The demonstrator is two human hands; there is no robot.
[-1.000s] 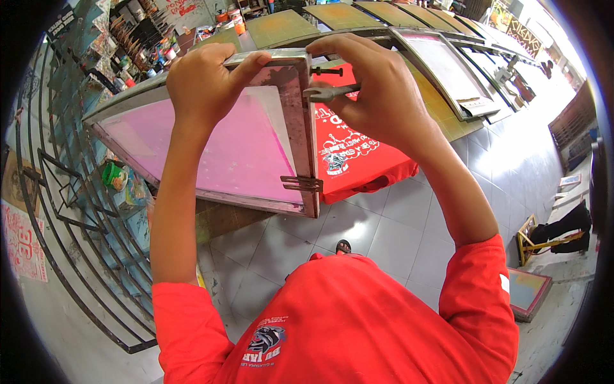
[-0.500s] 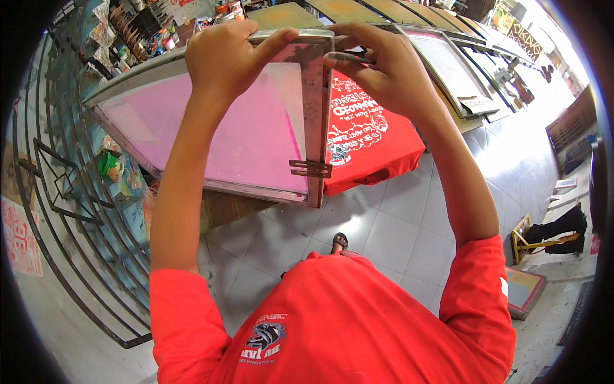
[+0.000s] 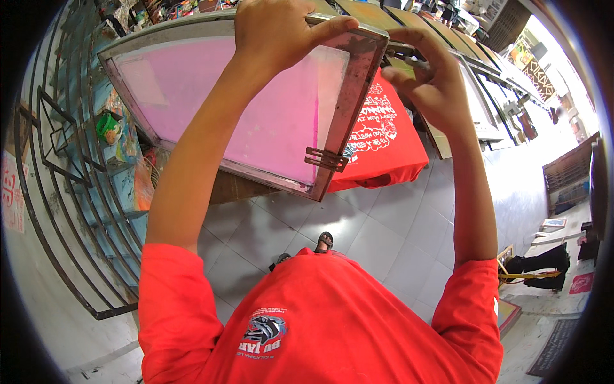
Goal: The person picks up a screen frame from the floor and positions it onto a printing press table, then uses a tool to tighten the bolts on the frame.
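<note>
A silkscreen printing frame [image 3: 220, 166] with pink mesh is tilted up in front of me. My left hand [image 3: 275, 35] grips its top rail, the thumb lying along the near face. Close to the frame's upper right corner is my right hand [image 3: 432, 80], fingers bent, with a gap between thumb and forefinger. I see nothing held there, though its inner fingers are partly hidden. A dark slotted metal clip [image 3: 326, 159] sits on the frame's lower right side. Beyond the frame, a red shirt [image 3: 396, 153] with white printing lies over a board, partly covered by the frame.
Several printing boards [image 3: 416, 25] run in a row to the far right, with another screen frame [image 3: 480, 102] among them. Black metal bars [image 3: 70, 256] stand at my left, near a green tub [image 3: 109, 128]. Grey floor tiles [image 3: 396, 237] lie below.
The silkscreen frame and my left hand sit farther right and higher in view. My right hand's thumb and forefinger have moved apart and away from the frame's corner.
</note>
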